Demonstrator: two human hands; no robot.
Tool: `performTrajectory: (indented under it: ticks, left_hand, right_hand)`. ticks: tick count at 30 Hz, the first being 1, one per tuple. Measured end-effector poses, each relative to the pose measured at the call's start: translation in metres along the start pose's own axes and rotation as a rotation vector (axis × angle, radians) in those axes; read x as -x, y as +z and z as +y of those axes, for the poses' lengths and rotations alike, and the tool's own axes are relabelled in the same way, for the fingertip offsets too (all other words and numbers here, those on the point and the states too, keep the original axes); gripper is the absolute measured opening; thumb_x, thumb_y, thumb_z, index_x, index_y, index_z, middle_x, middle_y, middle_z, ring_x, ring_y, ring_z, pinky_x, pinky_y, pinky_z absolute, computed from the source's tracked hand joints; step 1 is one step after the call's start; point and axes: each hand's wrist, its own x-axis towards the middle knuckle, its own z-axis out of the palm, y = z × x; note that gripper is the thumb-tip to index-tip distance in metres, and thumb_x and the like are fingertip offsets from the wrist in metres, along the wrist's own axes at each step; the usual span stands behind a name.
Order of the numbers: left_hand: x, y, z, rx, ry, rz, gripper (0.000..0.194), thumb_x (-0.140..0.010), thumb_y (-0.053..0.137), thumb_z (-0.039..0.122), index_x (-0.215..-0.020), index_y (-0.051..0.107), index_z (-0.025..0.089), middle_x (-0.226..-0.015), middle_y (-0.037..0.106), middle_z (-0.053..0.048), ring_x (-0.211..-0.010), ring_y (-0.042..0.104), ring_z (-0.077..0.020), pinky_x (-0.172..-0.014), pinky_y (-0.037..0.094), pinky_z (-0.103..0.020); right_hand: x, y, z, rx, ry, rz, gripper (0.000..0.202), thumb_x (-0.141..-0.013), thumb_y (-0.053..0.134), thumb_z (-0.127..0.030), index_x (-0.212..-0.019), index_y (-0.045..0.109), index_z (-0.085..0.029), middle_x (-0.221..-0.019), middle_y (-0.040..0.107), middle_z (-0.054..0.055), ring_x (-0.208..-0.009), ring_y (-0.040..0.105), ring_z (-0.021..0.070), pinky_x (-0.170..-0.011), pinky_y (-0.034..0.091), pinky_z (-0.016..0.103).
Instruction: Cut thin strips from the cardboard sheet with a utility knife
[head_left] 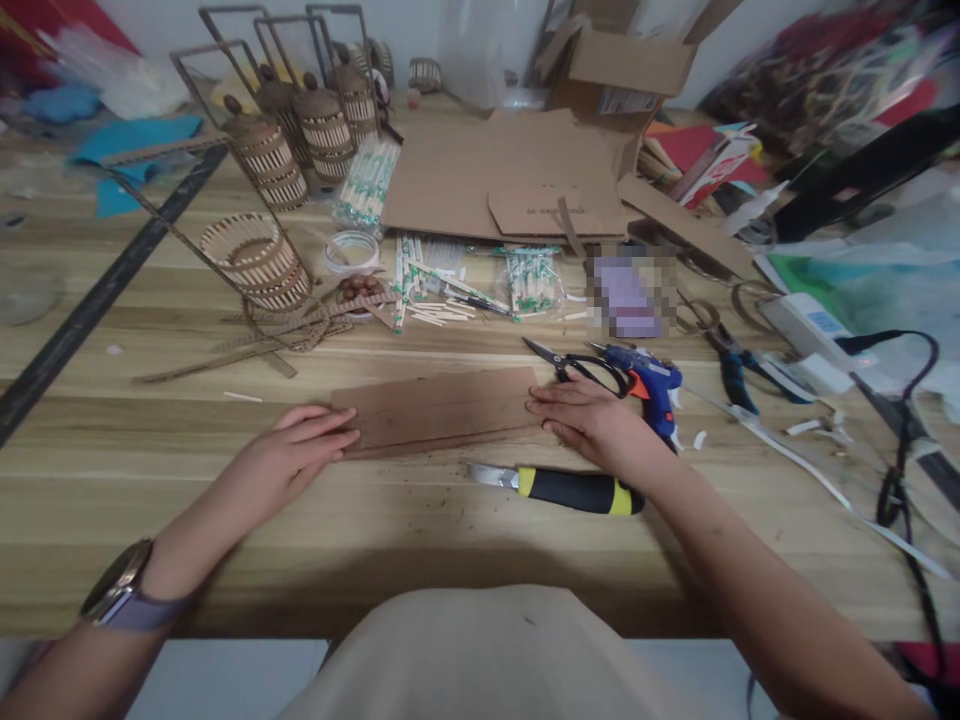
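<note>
A rectangular piece of brown cardboard [442, 405] lies flat on the wooden table, with dark lines along its length. The fingers of my left hand [300, 450] rest on its left end, stretched out. At the right end, my right hand [589, 418] lies with its fingers extended over the edge. Just below the cardboard is a yellow and black utility knife [577, 491], its blade pointing left. Black scissors [592, 370] and a blue glue gun [649, 390] lie beside and beyond my right hand.
Woven stick baskets [259, 260] with tall handles stand at the back left. Large cardboard sheets [465, 170], packs of sticks [531, 280] and a tape roll [351, 253] lie behind. Pliers [739, 375] and a black cable [904, 420] are on the right.
</note>
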Motion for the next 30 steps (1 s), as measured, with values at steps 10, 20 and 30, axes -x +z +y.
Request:
performTrajectory:
  ticks: [10, 20, 30]
  left_hand:
    - [0.0042, 0.0024, -0.0027, 0.029, -0.044, -0.032, 0.033, -0.103, 0.047, 0.031, -0.121, 0.074, 0.026, -0.132, 0.071, -0.006, -0.12, 0.06, -0.0258, -0.097, 0.057, -0.041]
    - [0.0036, 0.002, -0.0001, 0.03, -0.046, -0.039, 0.034, -0.103, 0.046, 0.03, -0.12, 0.075, 0.026, -0.133, 0.07, -0.006, -0.121, 0.059, -0.0256, -0.097, 0.057, -0.042]
    - [0.0021, 0.002, 0.0014, 0.017, -0.037, -0.028, 0.034, -0.104, 0.046, 0.035, -0.12, 0.075, 0.026, -0.131, 0.071, -0.006, -0.118, 0.06, -0.0251, -0.096, 0.057, -0.04]
  right_hand:
    - [0.0019, -0.0012, -0.0022, -0.058, 0.019, 0.005, 0.035, -0.095, 0.054, -0.018, -0.122, 0.074, -0.028, -0.125, 0.074, 0.009, -0.117, 0.069, 0.0258, -0.113, 0.045, 0.055]
    - [0.0037, 0.0011, -0.0027, -0.018, 0.01, 0.024, 0.034, -0.096, 0.054, -0.017, -0.122, 0.073, -0.027, -0.125, 0.074, 0.009, -0.116, 0.069, 0.0255, -0.112, 0.046, 0.055]
    - [0.0034, -0.0001, -0.006, 0.018, 0.02, 0.031, 0.03, -0.098, 0.052, -0.022, -0.117, 0.075, -0.028, -0.125, 0.074, 0.007, -0.115, 0.07, 0.025, -0.109, 0.049, 0.053]
